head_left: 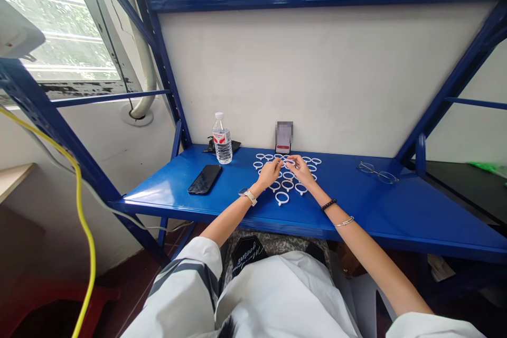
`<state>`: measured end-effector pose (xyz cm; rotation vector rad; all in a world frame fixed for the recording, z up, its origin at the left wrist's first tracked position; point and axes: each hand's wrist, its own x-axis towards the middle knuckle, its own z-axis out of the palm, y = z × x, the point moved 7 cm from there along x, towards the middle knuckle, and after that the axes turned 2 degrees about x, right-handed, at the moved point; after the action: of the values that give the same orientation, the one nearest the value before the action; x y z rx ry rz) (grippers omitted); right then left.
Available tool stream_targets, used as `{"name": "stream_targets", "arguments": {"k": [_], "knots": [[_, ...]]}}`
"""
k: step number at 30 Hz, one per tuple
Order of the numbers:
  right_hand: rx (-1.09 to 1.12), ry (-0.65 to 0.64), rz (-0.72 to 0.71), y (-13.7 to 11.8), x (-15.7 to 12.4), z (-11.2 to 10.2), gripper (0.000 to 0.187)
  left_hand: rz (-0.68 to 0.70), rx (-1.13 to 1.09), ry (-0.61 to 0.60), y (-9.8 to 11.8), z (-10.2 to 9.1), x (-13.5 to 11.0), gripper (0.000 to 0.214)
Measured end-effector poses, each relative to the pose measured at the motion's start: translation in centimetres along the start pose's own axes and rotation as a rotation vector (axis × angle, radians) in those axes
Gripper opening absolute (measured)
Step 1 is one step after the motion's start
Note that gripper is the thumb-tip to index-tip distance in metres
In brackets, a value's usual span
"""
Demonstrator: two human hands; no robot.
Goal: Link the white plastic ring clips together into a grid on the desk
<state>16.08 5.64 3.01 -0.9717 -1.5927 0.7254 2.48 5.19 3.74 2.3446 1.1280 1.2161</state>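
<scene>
Several white plastic rings, each with a small tab, lie in rows that narrow toward me on the blue tabletop; the nearest ring [282, 198] is at the tip. Among the far rows, my left hand [270, 173] has its fingers pinched at the left side of a white ring [290, 163]. My right hand [300, 170] pinches the same ring from its right side. Both hands hide some of the rings beneath and behind them. Just beyond the rows, a small dark-framed screen [284, 138] leans upright against the wall.
Left of the rings lie a black phone [205, 179] and an upright water bottle [222, 140], with a crumpled black item [235, 146] behind it. Eyeglasses [377, 172] rest on the right side of the blue table [348, 200]. Blue metal posts frame both ends.
</scene>
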Motion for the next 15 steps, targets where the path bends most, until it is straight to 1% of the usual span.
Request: {"name": "stream_targets", "arguments": {"k": [6, 15], "knots": [[0.047, -0.038, 0.008, -0.19, -0.1, 0.36, 0.041, -0.035, -0.014, 0.006, -0.04, -0.17, -0.13, 0.033], [0.056, -0.036, -0.026, -0.66, -0.15, 0.39, 0.041, -0.072, -0.015, -0.005, -0.08, -0.23, -0.12, 0.035]]}}
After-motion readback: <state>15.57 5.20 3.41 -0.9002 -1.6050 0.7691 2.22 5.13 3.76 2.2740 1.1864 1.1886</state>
